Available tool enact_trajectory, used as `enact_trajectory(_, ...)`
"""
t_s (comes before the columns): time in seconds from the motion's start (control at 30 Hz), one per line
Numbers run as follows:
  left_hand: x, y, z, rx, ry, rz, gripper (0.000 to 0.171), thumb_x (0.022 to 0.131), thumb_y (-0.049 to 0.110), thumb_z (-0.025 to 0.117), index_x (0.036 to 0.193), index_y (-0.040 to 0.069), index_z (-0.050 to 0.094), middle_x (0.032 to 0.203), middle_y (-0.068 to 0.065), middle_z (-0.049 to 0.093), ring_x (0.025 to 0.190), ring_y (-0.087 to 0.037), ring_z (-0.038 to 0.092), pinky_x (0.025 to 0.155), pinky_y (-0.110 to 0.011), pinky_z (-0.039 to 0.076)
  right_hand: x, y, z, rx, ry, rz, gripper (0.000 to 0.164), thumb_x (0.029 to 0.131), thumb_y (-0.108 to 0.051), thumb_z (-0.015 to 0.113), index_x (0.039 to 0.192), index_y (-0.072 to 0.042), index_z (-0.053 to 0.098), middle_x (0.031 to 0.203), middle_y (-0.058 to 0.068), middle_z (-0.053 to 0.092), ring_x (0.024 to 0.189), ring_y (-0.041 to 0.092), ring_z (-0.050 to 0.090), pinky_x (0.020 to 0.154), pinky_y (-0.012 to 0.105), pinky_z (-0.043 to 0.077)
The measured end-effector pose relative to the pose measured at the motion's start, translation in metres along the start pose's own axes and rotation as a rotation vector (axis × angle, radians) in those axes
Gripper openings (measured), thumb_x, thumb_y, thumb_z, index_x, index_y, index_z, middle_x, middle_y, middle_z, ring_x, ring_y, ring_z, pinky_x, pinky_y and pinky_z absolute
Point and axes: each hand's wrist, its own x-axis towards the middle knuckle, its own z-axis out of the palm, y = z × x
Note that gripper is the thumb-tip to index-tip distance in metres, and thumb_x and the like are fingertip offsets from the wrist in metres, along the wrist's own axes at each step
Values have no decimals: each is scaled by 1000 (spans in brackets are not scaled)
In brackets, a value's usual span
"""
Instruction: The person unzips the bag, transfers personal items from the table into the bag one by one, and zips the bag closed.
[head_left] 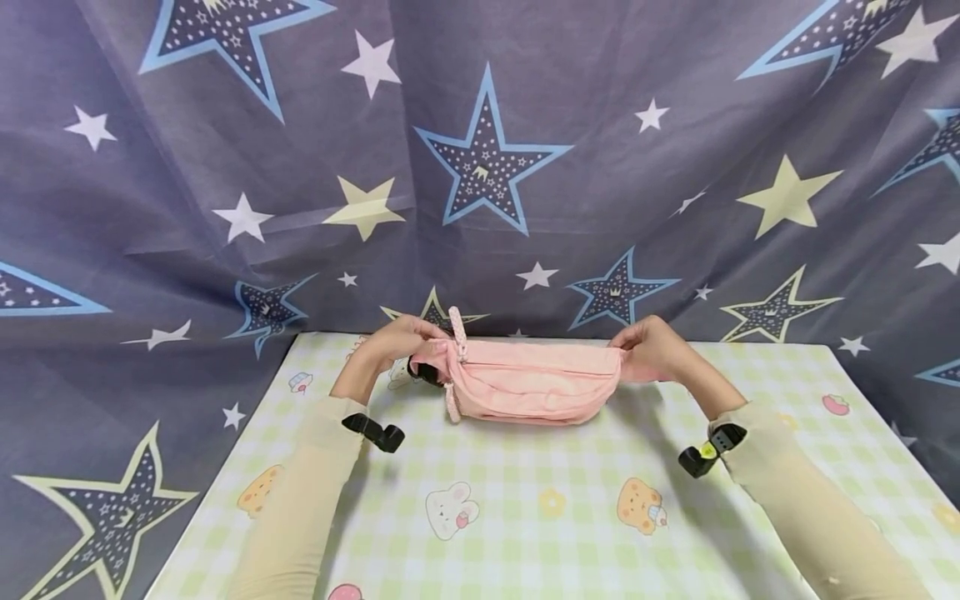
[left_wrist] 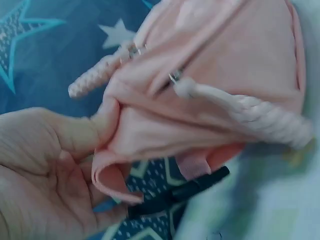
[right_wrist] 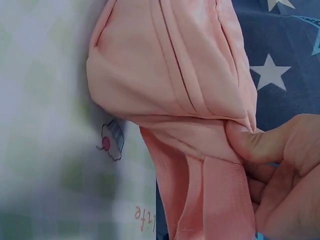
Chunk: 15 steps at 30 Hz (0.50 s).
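A pink waist bag (head_left: 536,379) is held up near the far edge of the table by both hands. At its left end, my left hand (head_left: 401,340) pinches the fabric between thumb and fingers; a black buckle (left_wrist: 177,192) on a strap hangs beside those fingers in the left wrist view. Two braided zipper pulls (left_wrist: 250,112) dangle at that end. My right hand (head_left: 654,346) pinches the bag's other end, where the pink webbing strap (right_wrist: 227,195) joins and hangs down in the right wrist view. The bag's back is hidden.
A green-and-white checked cloth (head_left: 517,500) with cartoon prints covers the table. Behind the table's far edge hangs a dark curtain (head_left: 600,200) patterned with stars. Black wrist-worn devices (head_left: 373,432) sit on both sleeves.
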Motion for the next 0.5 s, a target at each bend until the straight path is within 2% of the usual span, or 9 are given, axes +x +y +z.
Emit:
enact_trajectory(0.13, 4, -11, 0, 32, 27, 85, 26, 100, 14, 66, 117, -4, 72, 88, 4, 73, 67, -13, 56, 51, -26, 48, 3, 5, -1, -76, 80, -34, 17, 79, 2, 80, 95, 6, 78, 79, 10, 77, 65, 9, 60, 58, 23, 53)
enact_trajectory(0.23, 7, -15, 0, 60, 58, 114, 24, 99, 14, 67, 115, -3, 73, 87, 2, 72, 64, -13, 53, 51, -26, 47, 4, 7, 0, -190, 146, -80, 11, 82, 2, 77, 94, 2, 79, 82, 12, 77, 67, 9, 60, 62, 24, 52)
enact_trajectory(0.33, 8, -18, 2, 76, 83, 123, 22, 98, 13, 68, 113, -2, 74, 88, -1, 73, 62, -14, 51, 50, -27, 46, 2, 8, 2, -265, 167, -119, 9, 84, 0, 77, 92, -1, 80, 84, 13, 77, 72, 12, 62, 66, 26, 50)
enact_trajectory(0.4, 8, -19, 5, 83, 99, 126, 20, 98, 11, 67, 112, -1, 74, 87, -1, 73, 61, -18, 52, 48, -28, 45, 1, 10, 2, -265, 133, -139, 9, 85, -2, 78, 94, -1, 79, 87, 12, 77, 76, 14, 64, 68, 25, 51)
enact_trajectory(0.5, 7, -22, 9, 80, 125, 124, 18, 98, 10, 68, 110, -1, 75, 82, 3, 72, 61, -20, 53, 46, -28, 44, -2, 13, -4, -197, 3, -164, 16, 85, 0, 77, 102, 0, 77, 95, 14, 77, 82, 15, 66, 69, 22, 54)
